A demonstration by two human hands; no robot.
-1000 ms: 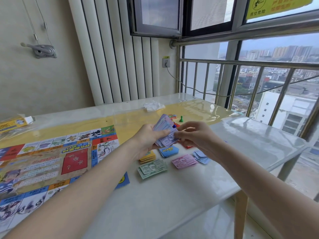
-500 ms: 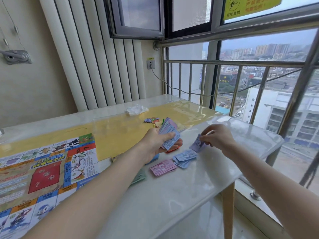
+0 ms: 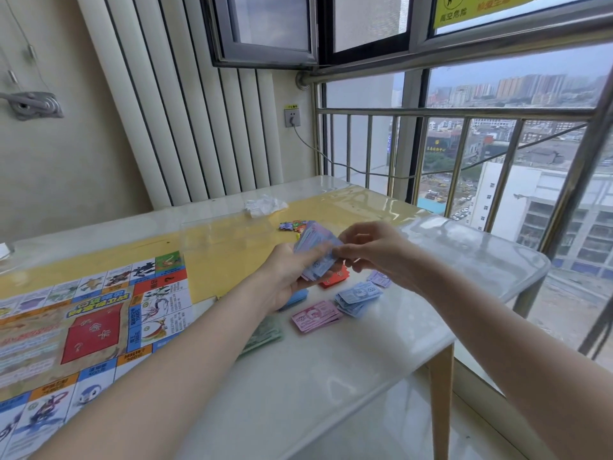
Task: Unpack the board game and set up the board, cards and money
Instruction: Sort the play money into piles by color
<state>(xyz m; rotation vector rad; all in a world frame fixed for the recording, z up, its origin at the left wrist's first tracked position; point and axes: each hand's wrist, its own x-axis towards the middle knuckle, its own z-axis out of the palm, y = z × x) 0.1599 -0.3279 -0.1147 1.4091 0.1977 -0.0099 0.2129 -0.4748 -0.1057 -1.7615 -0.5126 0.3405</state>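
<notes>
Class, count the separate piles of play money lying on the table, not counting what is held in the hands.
4: a pink pile, a blue pile right of it, a purple pile farther right, and a green pile partly under the left forearm. More may be hidden beneath the hands.

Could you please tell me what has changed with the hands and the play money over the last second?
Half a second ago the right hand was out to the right, setting a purple note down; it has let go and come back to pinch the top of the stack of notes. The left hand grips that stack as before. The pink pile, blue pile and board have stayed put.
</notes>
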